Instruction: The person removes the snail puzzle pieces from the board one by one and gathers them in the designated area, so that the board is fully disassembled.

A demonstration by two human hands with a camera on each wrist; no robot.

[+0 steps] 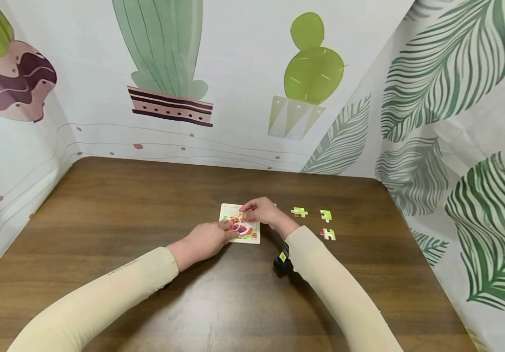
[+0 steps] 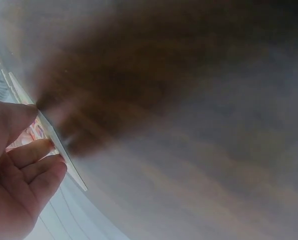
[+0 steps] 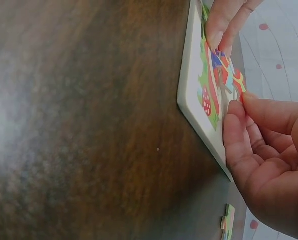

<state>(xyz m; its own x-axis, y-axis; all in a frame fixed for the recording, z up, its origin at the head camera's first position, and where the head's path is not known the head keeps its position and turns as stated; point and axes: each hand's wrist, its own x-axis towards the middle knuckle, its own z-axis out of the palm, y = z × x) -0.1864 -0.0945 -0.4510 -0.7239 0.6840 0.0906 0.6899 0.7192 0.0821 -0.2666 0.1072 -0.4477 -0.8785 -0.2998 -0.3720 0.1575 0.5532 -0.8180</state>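
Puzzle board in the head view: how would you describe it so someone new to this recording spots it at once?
Start with the brown table and look where the left hand and right hand come together. Beneath their fingers lies a flat board with a colourful picture. Its pale, straight-edged border sets it apart from the small, knobbly loose pieces to its right.

A brown wood-grain tabletop (image 1: 147,195) bears a white-rimmed puzzle tray (image 1: 230,206) — its bright picture partly filled in — with at least three loose jigsaw pieces (image 1: 298,212) (mostly green and white) lying to the right.
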